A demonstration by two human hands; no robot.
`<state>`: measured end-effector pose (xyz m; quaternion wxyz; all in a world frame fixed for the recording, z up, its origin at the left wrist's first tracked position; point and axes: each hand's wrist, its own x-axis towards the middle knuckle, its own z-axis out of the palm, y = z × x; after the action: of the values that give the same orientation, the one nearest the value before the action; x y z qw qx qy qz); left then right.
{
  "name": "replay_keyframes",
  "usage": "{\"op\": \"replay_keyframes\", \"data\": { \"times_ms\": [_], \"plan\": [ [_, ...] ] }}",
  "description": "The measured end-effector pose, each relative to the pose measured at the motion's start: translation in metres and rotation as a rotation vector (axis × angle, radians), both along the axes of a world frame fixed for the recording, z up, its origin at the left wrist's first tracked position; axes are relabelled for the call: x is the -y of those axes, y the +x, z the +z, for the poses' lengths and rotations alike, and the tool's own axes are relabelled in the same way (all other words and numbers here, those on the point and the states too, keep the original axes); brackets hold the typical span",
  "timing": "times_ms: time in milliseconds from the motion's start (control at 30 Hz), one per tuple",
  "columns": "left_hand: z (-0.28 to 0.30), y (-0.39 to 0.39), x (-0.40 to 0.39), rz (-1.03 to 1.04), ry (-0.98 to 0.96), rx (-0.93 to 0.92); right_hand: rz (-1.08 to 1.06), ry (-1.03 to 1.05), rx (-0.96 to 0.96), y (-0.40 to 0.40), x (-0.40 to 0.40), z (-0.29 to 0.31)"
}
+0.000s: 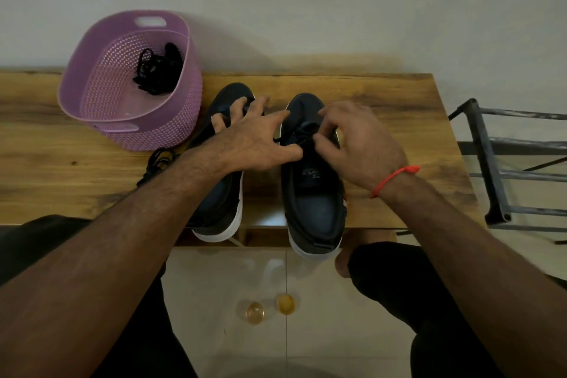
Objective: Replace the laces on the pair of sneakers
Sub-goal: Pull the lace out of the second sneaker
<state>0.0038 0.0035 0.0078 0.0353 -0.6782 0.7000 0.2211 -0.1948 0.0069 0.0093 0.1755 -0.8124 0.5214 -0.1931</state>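
Covering both sneakers' eyelets, the hands splay — left hand point(250, 138) open, right hand point(362, 144) pinching a lace point(302, 132).

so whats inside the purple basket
A tangle of black laces lies inside the purple basket, toward its far right side. The near wall hides part of the floor, so anything there cannot be seen.

purple basket point(187, 107), wooden table point(399, 120), metal rack point(491, 163)

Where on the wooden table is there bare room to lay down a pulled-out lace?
Free: the right end of the table, beyond the right sneaker; the near-left corner, before the purple basket. Crowded: around the left sneaker and loose black lace.
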Motion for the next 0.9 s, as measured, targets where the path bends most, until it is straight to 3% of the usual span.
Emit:
{"op": "replay_keyframes", "data": {
  "times_ms": [67,200,267,367,500,733,900],
  "plan": [
    [0.000,0.001,0.000,0.002,0.000,-0.008,-0.193,0.019,0.150,-0.014,0.015,0.007],
    [0.000,0.001,-0.001,0.006,-0.016,-0.021,-0.357,0.241,-0.233,-0.063,0.038,0.010],
    [0.000,-0.003,-0.003,-0.014,-0.065,-0.059,-0.330,0.324,-0.187,-0.064,0.032,0.006],
    [-0.001,-0.013,-0.009,-0.055,-0.211,-0.160,-0.172,0.279,-0.087,-0.037,0.023,0.007],
    [-0.006,-0.027,-0.016,-0.071,-0.378,-0.094,-0.035,0.301,-0.185,-0.016,0.020,0.004],
    [-0.001,-0.037,-0.020,-0.020,-0.466,0.088,-0.065,0.306,-0.173,-0.019,0.020,0.012],
    [0.000,-0.021,-0.016,0.139,-0.415,0.015,-0.037,0.432,-0.146,-0.034,0.026,0.018]
  ]
}}
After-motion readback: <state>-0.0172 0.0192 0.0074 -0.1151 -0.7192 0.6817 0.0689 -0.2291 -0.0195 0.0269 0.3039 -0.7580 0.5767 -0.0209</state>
